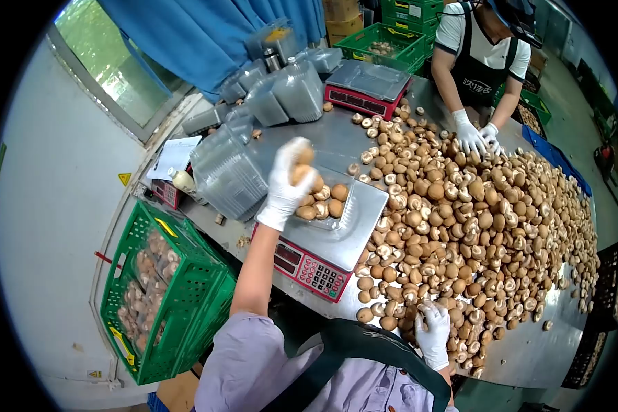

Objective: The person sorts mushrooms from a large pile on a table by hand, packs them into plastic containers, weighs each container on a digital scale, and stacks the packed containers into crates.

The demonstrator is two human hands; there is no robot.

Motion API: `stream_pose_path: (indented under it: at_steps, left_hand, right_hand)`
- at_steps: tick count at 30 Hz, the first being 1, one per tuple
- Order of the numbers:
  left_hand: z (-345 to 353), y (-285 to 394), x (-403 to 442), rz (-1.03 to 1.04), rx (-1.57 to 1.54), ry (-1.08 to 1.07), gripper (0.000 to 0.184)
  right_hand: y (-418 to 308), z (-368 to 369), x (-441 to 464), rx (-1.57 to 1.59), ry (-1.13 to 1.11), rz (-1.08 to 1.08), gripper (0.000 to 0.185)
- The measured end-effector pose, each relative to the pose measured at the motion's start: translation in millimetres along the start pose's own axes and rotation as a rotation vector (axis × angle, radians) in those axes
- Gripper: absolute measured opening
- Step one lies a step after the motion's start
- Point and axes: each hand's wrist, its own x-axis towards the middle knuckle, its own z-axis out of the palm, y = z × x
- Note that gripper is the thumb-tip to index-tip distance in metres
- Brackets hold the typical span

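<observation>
White-gloved, my left hand [288, 182] is closed around brown mushrooms above a clear plastic tray [349, 207]. That tray holds several mushrooms and rests on the metal plate of a red scale [309, 269]. My right hand [433, 334], gloved too, lies at the near edge of a large mushroom pile [453, 226], its fingers curled on mushrooms there. Which of them it holds is partly hidden.
Across the table a co-worker's gloved hands [475, 137] touch the pile. Stacked clear trays [228, 172] stand left of the scale. A second scale [367, 86] is farther back. Green crates [165, 295] with packed mushrooms stand at the lower left.
</observation>
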Motion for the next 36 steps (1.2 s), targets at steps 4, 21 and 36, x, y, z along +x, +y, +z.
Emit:
stream_pose_path:
  at_steps: [4, 21, 36]
  left_hand:
    - [45.9, -17.3, -40.2, 0.202, 0.612, -0.525, 0.055]
    - [-47.8, -67.6, -23.8, -0.313, -0.130, 0.142, 0.014]
    - [-82.1, -105.1, -43.4, -0.739, -0.347, 0.021, 0.019]
  right_hand:
    - [-10.5, 3.5, 7.8, -0.036, -0.041, -0.019, 0.025]
    - [-57.6, 43.4, 53.7, -0.153, -0.626, -0.800, 0.038]
    - [-38.5, 47.8, 80.9, -0.102, -0.169, -0.327, 0.041]
